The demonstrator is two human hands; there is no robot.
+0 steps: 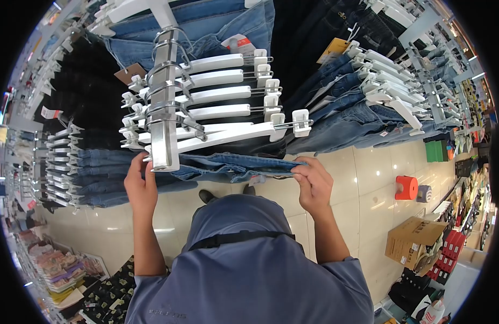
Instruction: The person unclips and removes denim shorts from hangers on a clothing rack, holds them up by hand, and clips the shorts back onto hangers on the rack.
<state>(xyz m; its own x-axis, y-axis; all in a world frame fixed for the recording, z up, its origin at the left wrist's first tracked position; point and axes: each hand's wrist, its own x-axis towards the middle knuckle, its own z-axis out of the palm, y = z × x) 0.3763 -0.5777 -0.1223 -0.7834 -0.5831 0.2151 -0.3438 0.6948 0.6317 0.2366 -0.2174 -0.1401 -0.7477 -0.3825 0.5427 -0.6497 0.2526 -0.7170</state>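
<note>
A pair of blue jeans (233,166) is stretched by its waistband between my hands, under the front end of a metal display rail (163,129). My right hand (316,188) pinches the waistband's right corner between thumb and fingers. My left hand (141,183) is closed at the left end, by a white clip; the rail's end partly hides what its fingertips grip. Just above the jeans, a white clip hanger (222,137) hangs askew on the rail, its right clip (302,123) away from the cloth. Behind it hang several more white hangers (219,94).
More jeans hang on racks at the right (341,119) and left (103,167). On the tiled floor (341,227) to the right stand a red stool (406,187) and a cardboard box (414,240). Patterned dark clothing (106,297) lies at the lower left.
</note>
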